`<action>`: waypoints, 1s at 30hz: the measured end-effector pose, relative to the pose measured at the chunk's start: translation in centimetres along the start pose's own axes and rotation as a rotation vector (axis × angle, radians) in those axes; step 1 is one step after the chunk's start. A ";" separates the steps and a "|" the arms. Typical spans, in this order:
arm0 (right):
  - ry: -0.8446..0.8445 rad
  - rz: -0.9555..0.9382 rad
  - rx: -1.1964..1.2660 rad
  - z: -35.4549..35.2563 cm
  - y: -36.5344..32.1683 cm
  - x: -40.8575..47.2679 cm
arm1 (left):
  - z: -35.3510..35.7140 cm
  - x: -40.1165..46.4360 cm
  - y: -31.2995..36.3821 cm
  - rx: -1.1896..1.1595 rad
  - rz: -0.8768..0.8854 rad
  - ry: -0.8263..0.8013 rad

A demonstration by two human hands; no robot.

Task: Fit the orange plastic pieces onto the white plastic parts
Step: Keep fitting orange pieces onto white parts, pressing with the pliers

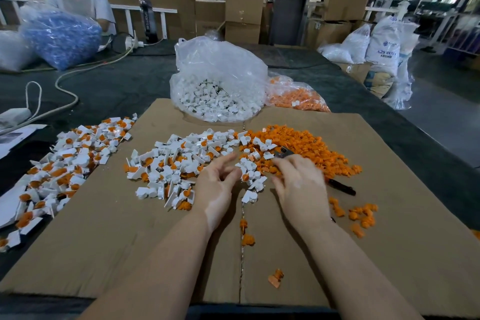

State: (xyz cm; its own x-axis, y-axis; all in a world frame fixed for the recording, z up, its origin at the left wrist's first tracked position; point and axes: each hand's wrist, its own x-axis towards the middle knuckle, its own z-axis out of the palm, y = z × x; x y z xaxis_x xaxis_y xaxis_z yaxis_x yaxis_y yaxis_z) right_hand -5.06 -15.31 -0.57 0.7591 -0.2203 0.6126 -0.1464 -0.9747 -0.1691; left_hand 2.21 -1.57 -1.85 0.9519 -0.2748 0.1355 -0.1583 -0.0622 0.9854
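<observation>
My left grip (220, 184) hovering loose, fingers relaxed, holding nothing, over white plastic parts (181, 161) mixed on cardboard sheet (104, 241). My right grip (298, 182) pinching small dark object (283, 152) at edge of orange plastic pieces (311, 148); object's identity unclear. Parts hard, glossy, angular; pieces small, knobby. Bare cardboard lying open near me. Fitted pile (65, 163) spilling over sheet's left edge onto dark bench (117, 86).

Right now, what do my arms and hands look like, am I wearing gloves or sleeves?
No gloves: both the left hand and the right hand are bare. Both forearms are bare too, with no sleeve reaching into view. I see no watch, bracelet or ring on either one.
</observation>
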 end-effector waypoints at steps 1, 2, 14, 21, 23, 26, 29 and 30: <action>0.011 -0.059 0.113 0.2 -0.9 -0.1 | 0.0 0.0 0.0 -0.022 -0.012 -0.004; 0.008 -0.100 0.196 0.3 -1.6 -0.1 | -0.1 -0.1 0.1 -0.036 -0.020 -0.014; -0.043 0.032 0.398 1.4 -2.6 -0.6 | -0.3 -0.3 0.2 0.121 0.026 -0.165; 0.014 0.056 0.408 1.0 -2.6 -0.7 | -0.3 -0.6 0.5 0.089 0.042 -0.152; 0.062 0.139 0.424 1.0 -2.4 -0.7 | -0.3 -0.6 0.6 0.005 0.013 -0.134; 0.062 0.223 0.439 1.1 -2.0 -0.7 | -0.3 -0.6 0.6 0.008 0.026 -0.116; 0.050 0.225 0.429 1.2 -2.0 -0.8 | -0.3 -0.6 0.7 0.008 0.028 -0.109; 0.051 0.224 0.427 1.2 -2.0 -0.8 | -0.3 -0.6 0.6 0.015 0.029 -0.103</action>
State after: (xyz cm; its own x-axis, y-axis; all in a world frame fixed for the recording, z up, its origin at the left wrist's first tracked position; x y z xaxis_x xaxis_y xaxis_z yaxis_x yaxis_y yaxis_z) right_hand -4.56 -13.11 -1.64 0.7053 -0.4350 0.5597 -0.0216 -0.8024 -0.5964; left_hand 1.63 -1.12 -1.28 0.9148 -0.3741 0.1523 -0.1903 -0.0665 0.9795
